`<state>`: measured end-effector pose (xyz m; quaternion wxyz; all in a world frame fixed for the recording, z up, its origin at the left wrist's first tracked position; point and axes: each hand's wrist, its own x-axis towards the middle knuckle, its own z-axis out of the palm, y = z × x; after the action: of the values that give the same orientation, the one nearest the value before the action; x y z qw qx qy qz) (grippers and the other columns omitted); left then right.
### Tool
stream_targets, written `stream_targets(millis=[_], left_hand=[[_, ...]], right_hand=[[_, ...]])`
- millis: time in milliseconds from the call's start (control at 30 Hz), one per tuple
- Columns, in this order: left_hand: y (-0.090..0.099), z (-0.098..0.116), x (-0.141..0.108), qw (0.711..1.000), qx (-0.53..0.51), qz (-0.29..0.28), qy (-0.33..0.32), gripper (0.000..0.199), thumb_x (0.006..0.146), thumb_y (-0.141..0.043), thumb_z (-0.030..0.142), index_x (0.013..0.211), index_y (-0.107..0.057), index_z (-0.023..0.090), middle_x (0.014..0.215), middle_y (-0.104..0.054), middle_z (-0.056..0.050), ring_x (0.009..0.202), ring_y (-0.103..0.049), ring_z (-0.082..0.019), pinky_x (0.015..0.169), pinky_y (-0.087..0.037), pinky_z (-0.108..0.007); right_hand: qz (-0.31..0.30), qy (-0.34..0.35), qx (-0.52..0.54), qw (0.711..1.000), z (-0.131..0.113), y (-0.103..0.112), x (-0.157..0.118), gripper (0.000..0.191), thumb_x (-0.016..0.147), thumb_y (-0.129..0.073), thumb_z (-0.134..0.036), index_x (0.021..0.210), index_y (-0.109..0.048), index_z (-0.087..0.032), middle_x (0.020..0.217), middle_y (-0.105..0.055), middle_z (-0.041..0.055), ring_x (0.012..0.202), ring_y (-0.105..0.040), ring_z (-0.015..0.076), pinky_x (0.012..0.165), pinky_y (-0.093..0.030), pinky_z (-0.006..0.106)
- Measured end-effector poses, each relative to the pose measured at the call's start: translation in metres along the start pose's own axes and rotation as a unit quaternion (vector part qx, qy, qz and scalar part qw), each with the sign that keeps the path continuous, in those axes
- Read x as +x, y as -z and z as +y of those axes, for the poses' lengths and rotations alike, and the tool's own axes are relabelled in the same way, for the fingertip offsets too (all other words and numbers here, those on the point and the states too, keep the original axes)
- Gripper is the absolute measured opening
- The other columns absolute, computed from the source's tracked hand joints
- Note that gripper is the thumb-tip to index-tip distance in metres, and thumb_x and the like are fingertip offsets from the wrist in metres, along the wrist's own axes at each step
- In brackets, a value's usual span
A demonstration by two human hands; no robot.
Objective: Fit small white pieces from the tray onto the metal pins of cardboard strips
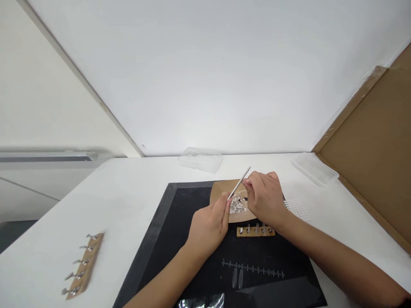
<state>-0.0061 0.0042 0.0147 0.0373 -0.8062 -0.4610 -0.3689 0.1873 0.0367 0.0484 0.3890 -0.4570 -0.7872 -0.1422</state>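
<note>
My left hand (210, 222) is closed on the lower end of a thin, flat grey nail file (239, 183), which slants up to the right. Fingers of my right hand (265, 194) are pinched together against the file's upper half. Whatever they hold, if anything, is hidden. Under both hands lies a brown paper tray (221, 187) with many small whitish flakes (236, 204) in it. Just in front of the tray is a wooden strip (256, 231) with clear nail tips standing on it. A clear plastic sprue (253, 268) with two nail tips attached lies nearer to me.
A black mat (192, 209) covers the middle of the white table (128, 201). At left is another wooden strip (85, 267) with metal holders. A sheet of white squares (297, 208), a clear plastic tray (314, 169) and a clear plastic piece (201, 159) lie around. Cardboard (369, 149) stands right.
</note>
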Motion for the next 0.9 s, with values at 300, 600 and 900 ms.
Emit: stream_targets(millis=[300,600,900], left_hand=[[-0.004,-0.003,-0.001,1.000,0.001,-0.011,0.006,0.032,0.112,-0.040,0.030,0.122,-0.068,0.019,0.092,-0.082,-0.006,0.069,-0.077,-0.020,0.060,-0.052,-0.027],[0.003,-0.034,0.014,0.970,0.149,-0.040,0.186,0.038,0.110,-0.040,0.035,0.112,-0.073,0.016,0.080,-0.077,-0.009,0.069,-0.071,-0.022,0.059,-0.034,-0.028],[0.021,-0.050,0.027,0.956,0.160,-0.031,0.245,0.039,0.103,-0.046,0.039,0.077,-0.068,0.019,0.075,-0.070,-0.006,0.071,-0.063,-0.021,0.060,-0.026,-0.029]], right_hand=[[-0.031,0.009,0.019,0.999,-0.005,-0.001,-0.001,0.026,0.106,-0.045,-0.017,0.081,-0.045,-0.023,0.069,-0.061,-0.0003,0.063,-0.053,0.0174,0.072,-0.029,0.035],[-0.014,-0.032,0.063,0.997,0.007,0.014,0.008,0.023,0.108,-0.047,-0.022,0.085,-0.047,-0.022,0.074,-0.065,-0.0017,0.062,-0.054,0.0154,0.074,-0.028,0.034],[-0.018,-0.025,0.088,0.996,0.006,0.013,0.006,0.021,0.108,-0.052,-0.024,0.087,-0.052,-0.021,0.071,-0.066,-0.0038,0.061,-0.056,0.0142,0.074,-0.029,0.033]])
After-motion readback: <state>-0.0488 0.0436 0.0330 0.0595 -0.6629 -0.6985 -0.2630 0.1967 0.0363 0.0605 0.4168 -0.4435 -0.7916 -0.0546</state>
